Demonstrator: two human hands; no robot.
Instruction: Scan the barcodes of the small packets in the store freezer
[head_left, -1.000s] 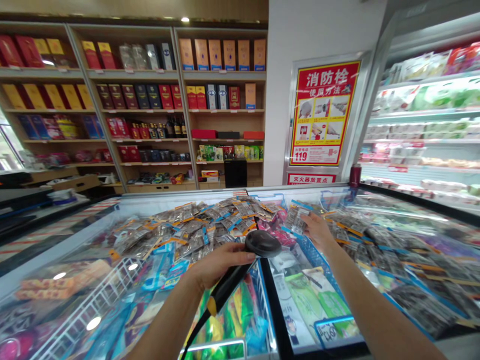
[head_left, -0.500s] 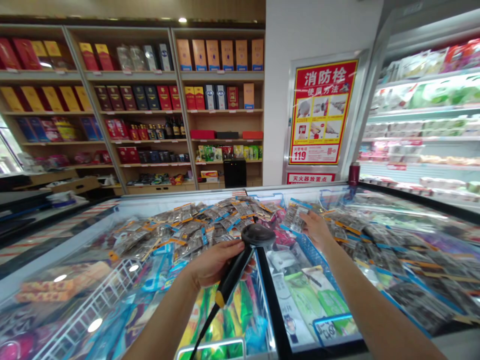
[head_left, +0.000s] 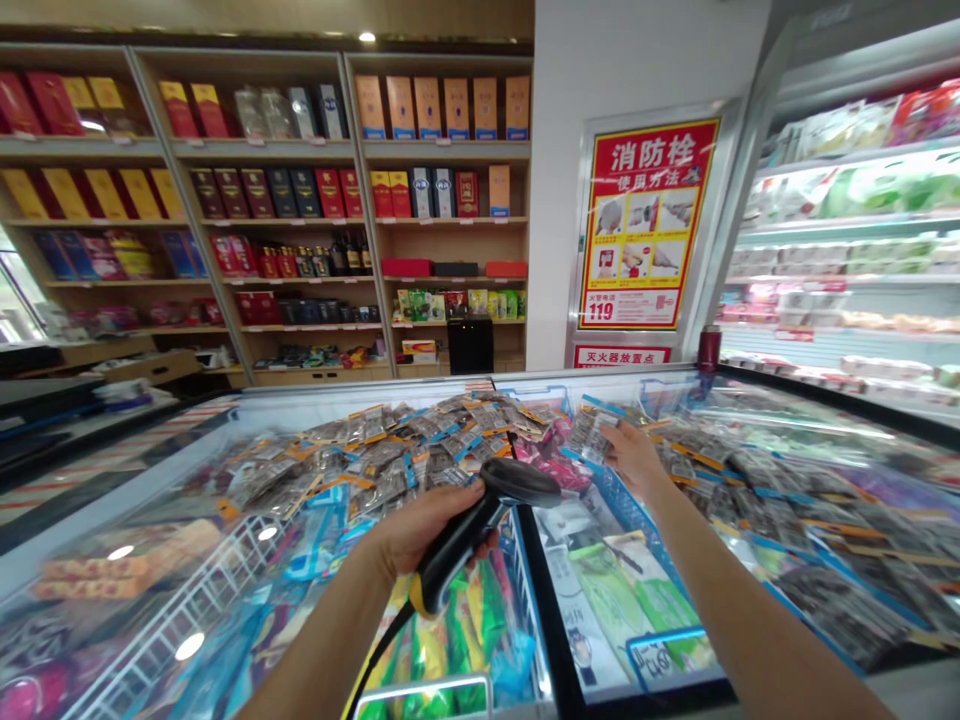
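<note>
My left hand (head_left: 431, 525) is wrapped around the handle of a black barcode scanner (head_left: 469, 530), whose head points to the right and whose cord hangs down toward me. To the right, my right hand (head_left: 630, 455) pinches a small clear packet (head_left: 595, 430) with a blue top edge and dark contents. The scanner's head is to the left of that packet, apart from it. Many similar packets (head_left: 450, 430) with blue or orange edges lie piled on the glass of a chest freezer behind both hands.
Beneath the glass are green and yellow bags (head_left: 442, 650), white and green bags (head_left: 622, 590) and a white wire basket (head_left: 180, 600). More packets (head_left: 787, 490) cover the right side. Shelves of boxes (head_left: 292, 195) and a red fire-hydrant poster (head_left: 649, 220) stand behind.
My left hand has tilted the scanner, so its head now reaches slightly farther right and its handle lies flatter. My right hand and its packet have barely moved.
</note>
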